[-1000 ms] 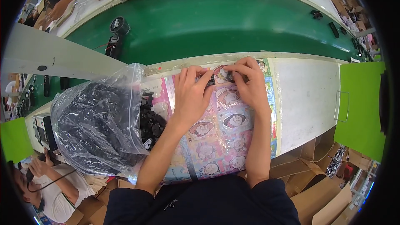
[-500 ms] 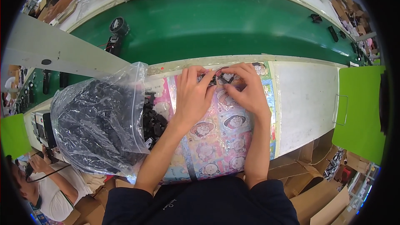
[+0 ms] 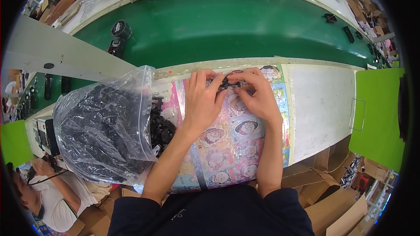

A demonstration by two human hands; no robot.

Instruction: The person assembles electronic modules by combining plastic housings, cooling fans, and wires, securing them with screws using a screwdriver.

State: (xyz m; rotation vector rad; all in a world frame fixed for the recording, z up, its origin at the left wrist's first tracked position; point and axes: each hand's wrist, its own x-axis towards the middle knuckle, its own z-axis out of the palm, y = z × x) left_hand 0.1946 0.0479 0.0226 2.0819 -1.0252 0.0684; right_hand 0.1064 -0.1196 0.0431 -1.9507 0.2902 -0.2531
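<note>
Fingers (image 3: 215, 88) of both hands pinch a small black part (image 3: 228, 83), hard-looking plastic, slim and irregular, mostly hidden by the fingertips so exact shape can't be told. The part sits at the far edge of the bench, just above a glossy cartoon-print mat (image 3: 236, 148) in pink and pale blue. Left hand (image 3: 202, 101) lies palm down, fingers curled in toward the part, thumb tucked under; right hand (image 3: 256, 94) mirrors it, fingers bent and pressed close, tips meeting the left ones over the part. Both forearms run up from the lower edge, bare, coming out of dark sleeves. Left of the left arm: a crinkly clear plastic bag (image 3: 103, 131), bulging, full of more black parts (image 3: 162, 126) that spill out at its mouth onto the mat. Beyond the bench a smooth green conveyor belt (image 3: 227, 26) curves across. Plain white bench surface (image 3: 321, 105) right of the mat.
</note>
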